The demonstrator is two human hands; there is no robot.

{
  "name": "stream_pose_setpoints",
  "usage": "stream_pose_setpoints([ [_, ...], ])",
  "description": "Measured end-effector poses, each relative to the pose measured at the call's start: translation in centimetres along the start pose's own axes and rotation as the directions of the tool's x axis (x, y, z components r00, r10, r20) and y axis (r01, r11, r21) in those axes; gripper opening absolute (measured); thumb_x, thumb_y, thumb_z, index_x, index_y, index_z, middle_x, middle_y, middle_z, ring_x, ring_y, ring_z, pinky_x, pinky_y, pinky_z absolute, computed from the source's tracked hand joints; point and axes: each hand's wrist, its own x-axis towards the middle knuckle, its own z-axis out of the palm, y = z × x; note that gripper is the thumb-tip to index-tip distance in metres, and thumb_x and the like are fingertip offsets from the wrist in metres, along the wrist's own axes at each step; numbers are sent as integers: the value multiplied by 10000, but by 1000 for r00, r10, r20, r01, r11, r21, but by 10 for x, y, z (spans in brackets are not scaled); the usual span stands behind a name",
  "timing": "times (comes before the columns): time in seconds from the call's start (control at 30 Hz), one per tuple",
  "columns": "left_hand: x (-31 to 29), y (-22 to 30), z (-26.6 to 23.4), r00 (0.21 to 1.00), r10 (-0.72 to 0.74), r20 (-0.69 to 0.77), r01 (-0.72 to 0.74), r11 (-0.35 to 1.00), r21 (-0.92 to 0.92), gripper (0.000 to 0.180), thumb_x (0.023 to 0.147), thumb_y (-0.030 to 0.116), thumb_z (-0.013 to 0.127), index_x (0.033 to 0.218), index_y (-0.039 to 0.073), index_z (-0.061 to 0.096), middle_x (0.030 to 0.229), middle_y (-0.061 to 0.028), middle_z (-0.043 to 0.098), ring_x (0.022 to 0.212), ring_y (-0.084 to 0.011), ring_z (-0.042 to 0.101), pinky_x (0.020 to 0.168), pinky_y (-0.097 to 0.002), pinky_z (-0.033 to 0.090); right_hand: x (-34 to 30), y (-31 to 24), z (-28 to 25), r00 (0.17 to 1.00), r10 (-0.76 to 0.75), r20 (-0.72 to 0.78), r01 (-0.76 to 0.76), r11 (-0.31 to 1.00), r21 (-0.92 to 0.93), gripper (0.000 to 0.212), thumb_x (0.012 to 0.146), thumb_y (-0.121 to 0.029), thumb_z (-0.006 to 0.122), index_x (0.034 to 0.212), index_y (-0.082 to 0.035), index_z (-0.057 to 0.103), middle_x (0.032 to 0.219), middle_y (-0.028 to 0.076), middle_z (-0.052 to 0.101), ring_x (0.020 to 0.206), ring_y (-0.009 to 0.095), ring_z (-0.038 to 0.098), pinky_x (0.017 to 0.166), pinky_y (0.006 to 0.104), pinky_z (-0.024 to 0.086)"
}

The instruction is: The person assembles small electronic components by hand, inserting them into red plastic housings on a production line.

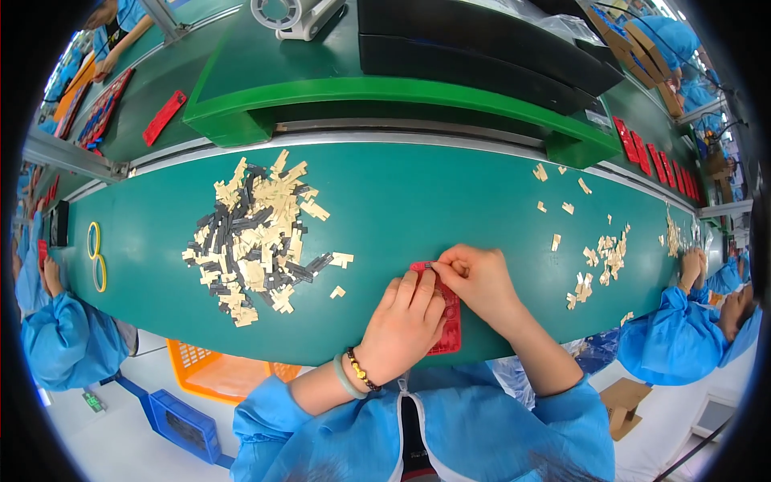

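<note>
A small red moulded tray [447, 336] with shaped recesses lies on the green table in front of me. My left hand [404, 325] rests over its left side, fingers bent and closed on it, with the thumb hidden. At the tray's far edge my right hand [475, 281] pinches a small dark piece [429, 264] between thumb and forefinger. To the left spreads a heap of flat cream-coloured pieces [277, 201] mixed with dark grey strips [233, 221].
Loose cream pieces [612, 255] lie to the right. A green raised shelf [385, 90] carrying black boxes [482, 52] spans the far side. Yellow rings [98, 273] lie at the left. Co-workers in blue sit on both sides. An orange crate [213, 376] stands below the table edge.
</note>
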Motion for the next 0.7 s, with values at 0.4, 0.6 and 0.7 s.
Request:
stream_pose_setpoints([
  [0.4, 2, 0, 2, 1000, 12, -20, -10, 997, 73, 305, 780, 205, 620, 994, -9, 587, 1153, -198, 554, 1096, -322, 515, 966, -407, 408, -26, 24, -7, 787, -616, -23, 504, 664, -553, 251, 736, -113, 697, 987, -114, 699, 725, 9, 527, 608, 171, 551, 527, 308, 452],
  [0.6, 0, 4, 4, 999, -16, -33, 17, 1000, 24, 365, 765, 186, 666, 1040, -30, 561, 1177, -213, 538, 1114, -358, 509, 960, -435, 422, -27, 21, -1, 774, -632, -48, 509, 665, -546, 260, 745, -98, 678, 1003, -123, 688, 747, 9, 532, 632, 170, 553, 531, 309, 451],
  [0.7, 0, 7, 5, 996, 5, -91, -4, 1000, 15, 360, 755, 178, 670, 1033, -24, 561, 1155, -209, 545, 1110, -357, 509, 949, -426, 423, -33, 29, -3, 755, -654, -38, 492, 605, -627, 261, 746, -139, 676, 1005, -113, 670, 776, 13, 532, 653, 163, 558, 550, 303, 461],
])
